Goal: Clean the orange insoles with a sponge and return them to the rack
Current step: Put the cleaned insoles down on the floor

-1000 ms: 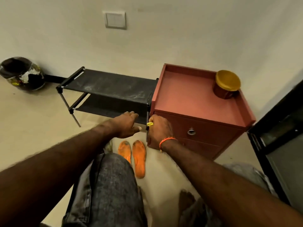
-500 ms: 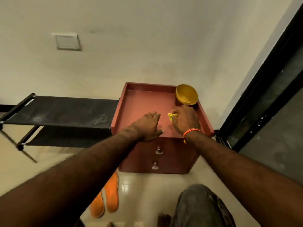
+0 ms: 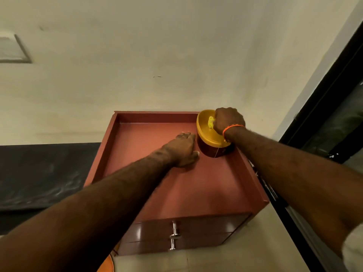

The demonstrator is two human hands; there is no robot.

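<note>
Your right hand (image 3: 228, 121) pinches one yellow sponge (image 3: 211, 122) inside the one yellow bowl (image 3: 207, 136) at the back right corner of the red cabinet (image 3: 206, 189). Your left hand (image 3: 183, 152) rests flat, fingers straight, on the cabinet top beside the bowl. One orange insole (image 3: 107, 266) shows on the floor below. The black rack (image 3: 39, 173) stands left. Two drawer knobs (image 3: 173, 235) face you.

Red-brown cabinet (image 3: 196, 189) against wall; yellow-rimmed bowl (image 3: 208, 138) at back right corner; wall switch (image 3: 11, 49).
</note>
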